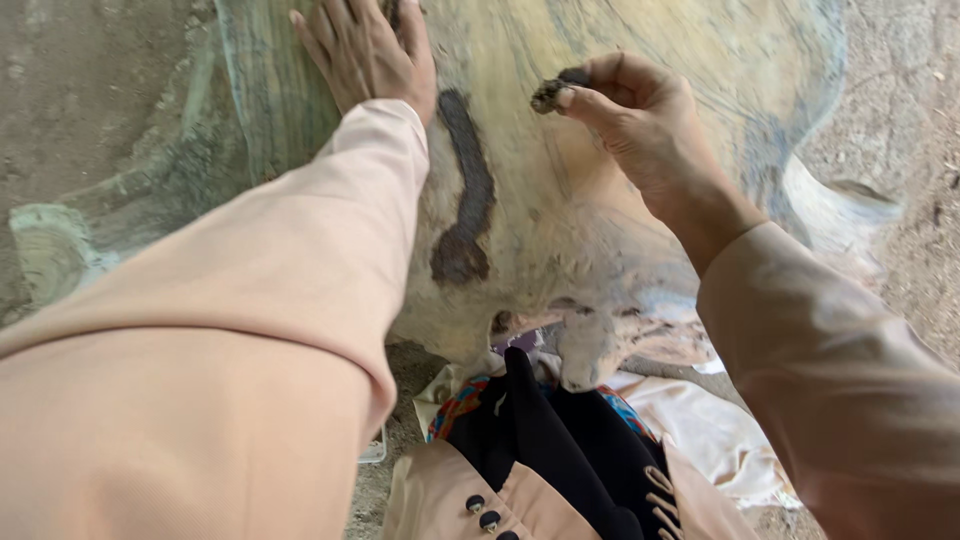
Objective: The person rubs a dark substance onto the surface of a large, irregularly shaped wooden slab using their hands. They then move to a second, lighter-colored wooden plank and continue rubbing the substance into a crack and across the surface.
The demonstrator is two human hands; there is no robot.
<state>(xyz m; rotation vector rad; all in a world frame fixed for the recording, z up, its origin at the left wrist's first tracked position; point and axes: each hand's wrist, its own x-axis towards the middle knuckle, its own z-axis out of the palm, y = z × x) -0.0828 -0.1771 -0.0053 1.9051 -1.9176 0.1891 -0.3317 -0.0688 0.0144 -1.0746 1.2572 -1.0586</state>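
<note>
A small dark lump (549,95) sits just above the middle of the frame, pinched at the fingertips of the right hand (635,120), whose fingers are closed together on it; the lump juts out to the left of that hand, close over a large pale rounded clay form (560,220). A dark curved streak (465,190) runs down the clay left of the lump. At upper left centre, the left hand (365,50) lies flat and open on the clay, fingers spread. Both arms wear peach sleeves (250,330). Below, dark and patterned cloth (540,430) lies bunched.
</note>
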